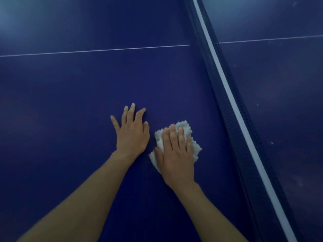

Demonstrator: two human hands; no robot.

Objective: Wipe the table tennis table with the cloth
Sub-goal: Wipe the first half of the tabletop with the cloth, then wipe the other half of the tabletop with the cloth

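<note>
Nearest the camera, two bare forearms reach up from the bottom edge onto the dark blue table tennis bench (70, 95). On the right, the right hand (176, 154) lies palm down on a crumpled white cloth (185, 127), its grip flat rather than closed: the fingers (173, 137) stretch forward over the fabric and press it against the surface, and the thumb rests on the cloth's left edge. Cloth shows beyond the fingertips, along the right side of the hand and under the thumb, so the cloth sits beneath and slightly ahead of the palm. Just left of it, apart from the cloth by a thin strip of blue, the left hand (132, 131) rests flat on the bench with its grip wide, fingers spread and holding nothing.

Right of the cloth, near but not touching it, the net (225, 95) with its white top band runs diagonally from the top centre to the lower right corner. Farther off, a thin white line (94, 50) crosses the playing surface from left to right and meets the net. Beyond the net lies the other half of the bench (279, 102), with a few pale specks on it. Soft light reflects off the far corners.
</note>
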